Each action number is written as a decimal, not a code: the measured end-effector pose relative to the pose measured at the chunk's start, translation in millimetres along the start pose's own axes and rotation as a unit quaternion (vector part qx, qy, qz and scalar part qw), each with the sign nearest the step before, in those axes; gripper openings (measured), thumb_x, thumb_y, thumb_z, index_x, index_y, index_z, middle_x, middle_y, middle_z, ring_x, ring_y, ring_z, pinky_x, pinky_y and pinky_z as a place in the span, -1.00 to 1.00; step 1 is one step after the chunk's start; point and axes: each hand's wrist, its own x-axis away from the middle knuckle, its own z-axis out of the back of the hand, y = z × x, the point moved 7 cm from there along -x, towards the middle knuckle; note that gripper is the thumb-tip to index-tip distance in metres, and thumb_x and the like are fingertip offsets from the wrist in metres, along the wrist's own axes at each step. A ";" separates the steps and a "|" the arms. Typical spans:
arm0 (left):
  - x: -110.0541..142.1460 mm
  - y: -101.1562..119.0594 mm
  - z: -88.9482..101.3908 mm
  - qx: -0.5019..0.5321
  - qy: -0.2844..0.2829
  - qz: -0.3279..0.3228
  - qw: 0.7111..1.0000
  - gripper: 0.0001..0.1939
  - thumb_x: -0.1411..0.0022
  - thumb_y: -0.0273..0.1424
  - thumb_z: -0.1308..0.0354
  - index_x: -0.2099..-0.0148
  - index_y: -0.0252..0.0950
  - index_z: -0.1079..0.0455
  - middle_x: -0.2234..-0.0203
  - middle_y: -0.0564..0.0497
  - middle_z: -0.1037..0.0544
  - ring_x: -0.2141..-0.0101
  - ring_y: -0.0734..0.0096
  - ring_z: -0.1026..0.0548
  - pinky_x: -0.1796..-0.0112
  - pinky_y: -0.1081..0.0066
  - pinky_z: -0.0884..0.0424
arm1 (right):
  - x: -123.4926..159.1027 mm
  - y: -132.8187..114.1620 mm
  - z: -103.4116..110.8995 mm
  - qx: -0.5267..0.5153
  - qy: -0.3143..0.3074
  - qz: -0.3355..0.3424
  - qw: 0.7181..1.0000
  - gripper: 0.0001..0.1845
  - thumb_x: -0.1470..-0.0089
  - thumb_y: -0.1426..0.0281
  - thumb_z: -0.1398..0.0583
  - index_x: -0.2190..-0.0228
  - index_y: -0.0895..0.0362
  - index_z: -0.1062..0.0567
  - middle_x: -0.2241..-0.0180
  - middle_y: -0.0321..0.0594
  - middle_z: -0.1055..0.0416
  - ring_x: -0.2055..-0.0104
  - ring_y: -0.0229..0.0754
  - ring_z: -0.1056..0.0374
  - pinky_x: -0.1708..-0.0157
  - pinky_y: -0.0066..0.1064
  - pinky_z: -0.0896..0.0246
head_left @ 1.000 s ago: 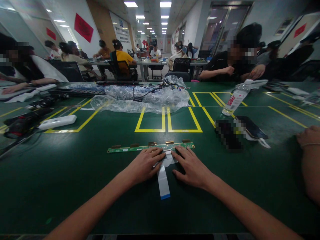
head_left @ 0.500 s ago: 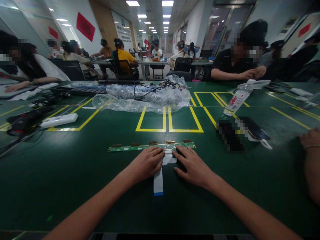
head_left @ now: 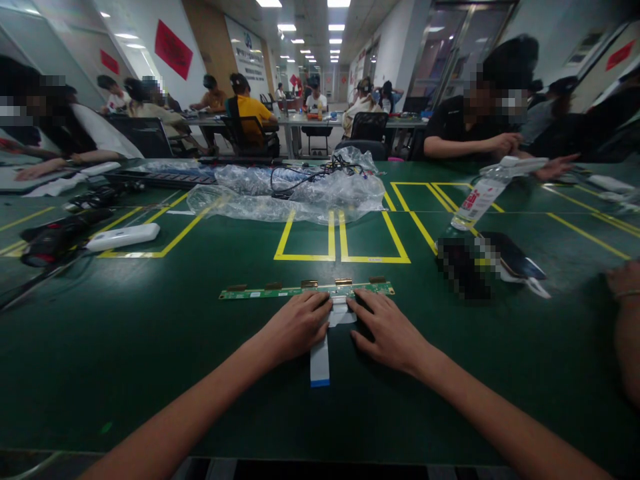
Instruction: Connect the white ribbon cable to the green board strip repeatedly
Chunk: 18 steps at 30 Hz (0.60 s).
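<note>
A long, narrow green circuit board (head_left: 260, 295) with several brown-gold tabs along its far edge lies flat on the table. A white flat ribbon cable (head_left: 320, 363) with a blue end meets the board's near edge and bends under my fingers. My left hand (head_left: 300, 325) is closed on this cable, fingertips at the connector end and thumb lower on it. From the other side, my right hand (head_left: 389, 328) touches the connector end with its fingertips, its fingers stretched and the thumb apart. The exact seating of the cable in the connector is hidden.
Crumpled clear plastic (head_left: 300, 193) and black cables lie beyond the yellow tape outlines (head_left: 305, 257) on the green table. To the right are a bottle (head_left: 475, 203) and a dark phone-like object (head_left: 515, 257). A co-worker's arm (head_left: 627, 327) rests at the right edge.
The whole view has shifted slightly. Both hands keep their places at the cable and board. Across the table, a co-worker's hands have moved apart.
</note>
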 end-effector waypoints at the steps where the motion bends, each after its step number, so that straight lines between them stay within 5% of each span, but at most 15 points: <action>1: 0.1 0.2 0.5 0.002 0.000 -0.002 1.000 -0.55 -0.41 -0.36 -0.03 -0.28 -0.38 -0.28 -0.21 -0.22 -0.37 -0.15 0.07 -0.37 -0.14 0.09 -0.36 | -0.3 -0.3 0.0 0.003 0.001 0.000 1.000 -0.29 -0.23 0.13 -0.12 -0.31 0.18 -0.23 -0.34 0.13 -0.10 -0.37 0.19 -0.01 -0.33 0.09 0.11; 18: -1.0 1.7 6.9 0.013 -0.004 0.002 1.000 -0.55 -0.41 -0.35 -0.02 -0.28 -0.35 -0.27 -0.18 -0.23 -0.38 -0.11 0.05 -0.40 -0.08 0.08 -0.40 | -0.9 -4.5 3.8 0.001 0.020 -0.001 1.000 -0.36 -0.24 0.23 -0.08 -0.29 0.19 -0.25 -0.33 0.12 -0.14 -0.34 0.23 -0.05 -0.29 0.13 0.02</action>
